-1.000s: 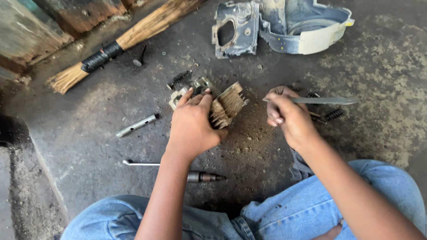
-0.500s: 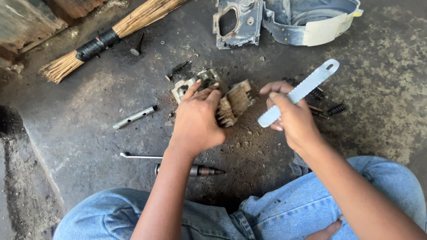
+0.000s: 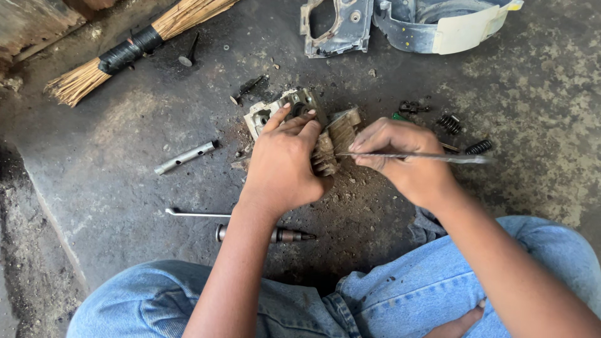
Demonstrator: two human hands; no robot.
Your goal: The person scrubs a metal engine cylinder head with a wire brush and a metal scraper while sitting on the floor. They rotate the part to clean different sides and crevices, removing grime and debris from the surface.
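Metal part: finned engine head, caked in dirt, sits on the concrete floor between both hands.
Left hand: left hand clamped over the head's near side, fingers curled on top, pinning it down.
Right hand: right hand closed around a flat blade, edge-on, tip at the fins.
Nearby: two springs just right; tube wrench left; broom far left.
Far edge: blue housing.

A dark, stained concrete floor is being lit by soft daylight (paler and mottled toward the right). Dirt is being shown scattered across its middle, and a worn wooden edge is being glimpsed at upper left.
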